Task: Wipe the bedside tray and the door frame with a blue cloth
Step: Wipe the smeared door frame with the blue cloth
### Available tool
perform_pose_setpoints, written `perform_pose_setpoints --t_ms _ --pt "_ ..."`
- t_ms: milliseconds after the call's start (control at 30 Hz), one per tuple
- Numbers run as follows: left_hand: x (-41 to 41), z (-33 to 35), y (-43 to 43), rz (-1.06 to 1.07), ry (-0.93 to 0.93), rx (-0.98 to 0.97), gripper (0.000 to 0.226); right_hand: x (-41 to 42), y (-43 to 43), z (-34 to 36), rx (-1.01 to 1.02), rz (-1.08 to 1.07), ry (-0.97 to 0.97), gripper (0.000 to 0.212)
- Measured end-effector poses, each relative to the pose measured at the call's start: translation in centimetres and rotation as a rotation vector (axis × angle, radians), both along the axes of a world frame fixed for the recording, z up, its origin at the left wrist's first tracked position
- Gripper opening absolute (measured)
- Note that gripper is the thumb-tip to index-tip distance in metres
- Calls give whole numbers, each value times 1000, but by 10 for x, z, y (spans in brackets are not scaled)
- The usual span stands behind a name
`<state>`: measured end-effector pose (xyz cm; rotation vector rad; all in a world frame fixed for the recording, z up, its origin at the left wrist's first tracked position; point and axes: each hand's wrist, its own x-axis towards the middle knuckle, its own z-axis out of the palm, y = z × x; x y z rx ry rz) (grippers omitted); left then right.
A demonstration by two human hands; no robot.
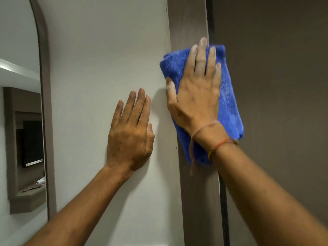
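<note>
A folded blue cloth [229, 96] lies flat against the brown door frame [188, 23], which runs vertically through the middle right of the head view. My right hand [197, 91] presses on the cloth with its fingers spread and pointing up, holding it to the frame. Thread bracelets circle that wrist. My left hand [131, 132] rests flat on the white wall [106, 50] just left of the frame, fingers together and holding nothing. The bedside tray is not in view.
The brown door [276, 68] fills the right side, with a dark gap along the frame's edge. At the far left, an arched brown-framed mirror [23, 121] reflects a shelf niche and a dark screen.
</note>
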<state>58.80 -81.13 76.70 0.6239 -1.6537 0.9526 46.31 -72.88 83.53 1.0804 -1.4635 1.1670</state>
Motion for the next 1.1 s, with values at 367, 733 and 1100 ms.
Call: perform_pose_setpoints --t_ms 367,733,1100 --pt "0 -1 2 -7 -7 23 58 -1 8 -67 95 -26 49 78" --pt "0 -4 11 -114 -11 168 58 9 8 -106 37 65 -44 78" --pt "-42 -167 212 -1045 -99 1360 45 -39 143 -240 -101 871 -1332 22"
